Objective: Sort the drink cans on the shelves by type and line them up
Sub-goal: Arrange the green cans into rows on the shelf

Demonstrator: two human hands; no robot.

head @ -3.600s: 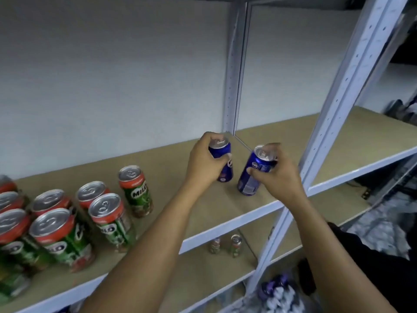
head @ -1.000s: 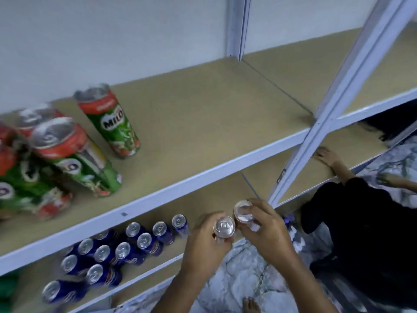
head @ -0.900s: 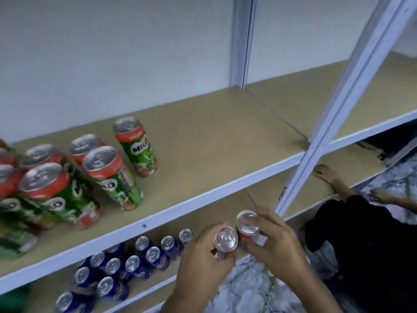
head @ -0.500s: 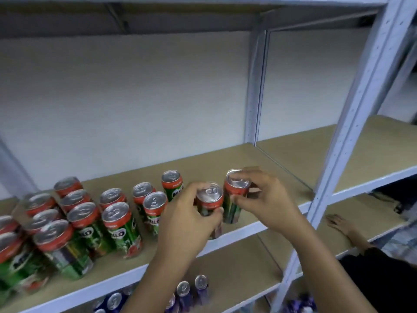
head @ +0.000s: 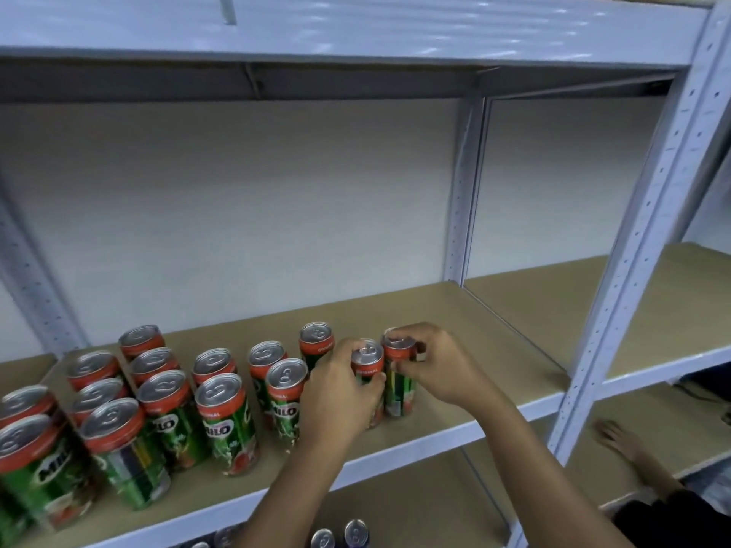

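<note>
Fingers (head: 358,383) of the left hand (head: 336,397) curl round a green and red Milo can (head: 368,359) just right of the frame's centre, while the right hand (head: 437,367) pinches the top rim of a second Milo can (head: 399,383) between thumb and bent fingertips; the two cans stand upright, side by side and touching or nearly so, on the tan board of the middle shelf (head: 455,334). To their left, across the lower left of the frame, a group of like cans (head: 221,405) stands upright in loose rows on the same board, the nearest ones large and blurred at the left edge. The shelf board is plain fibreboard with a pale grey metal front lip (head: 435,437). Pale grey perforated uprights (head: 652,247) rise at the right of the frame and at the far left, and another stands at the back (head: 461,191) where two shelf bays meet. A white wall (head: 245,207) fills the middle of the frame behind the shelf, and the underside of an upper shelf (head: 316,41) spans the top. At the bottom centre, the silver tops of darker cans (head: 356,532) show on a lower shelf. In the lower right, another person's hand (head: 615,437) rests flat on the lower board of the next bay, with a dark sleeve (head: 680,520) below it.
</note>
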